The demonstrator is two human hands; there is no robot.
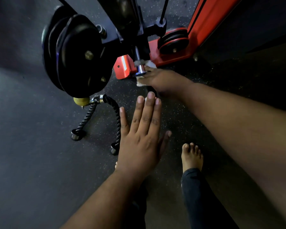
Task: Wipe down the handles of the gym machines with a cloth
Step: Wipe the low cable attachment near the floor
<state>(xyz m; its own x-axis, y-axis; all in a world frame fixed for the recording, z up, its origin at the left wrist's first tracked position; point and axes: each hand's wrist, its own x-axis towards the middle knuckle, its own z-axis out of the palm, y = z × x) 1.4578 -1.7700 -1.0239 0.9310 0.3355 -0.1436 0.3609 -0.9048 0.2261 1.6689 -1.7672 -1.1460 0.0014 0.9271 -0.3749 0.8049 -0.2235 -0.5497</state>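
My right hand (pixel 157 78) grips a white cloth (pixel 149 64) and holds it against a short chrome post (pixel 139 70) that sticks out of the black machine frame. Bits of the cloth show above and below my fingers. My left hand (pixel 140 134) hovers flat in the middle of the view, fingers straight and together, holding nothing. It is nearer to me than the post and does not touch the machine.
Black weight plates (pixel 76 53) hang on the machine at the left. A red frame (pixel 196 35) with smaller plates runs behind the post. A black rope handle (pixel 112 113) with a chrome clip lies on the speckled floor. My bare foot (pixel 191 156) stands below.
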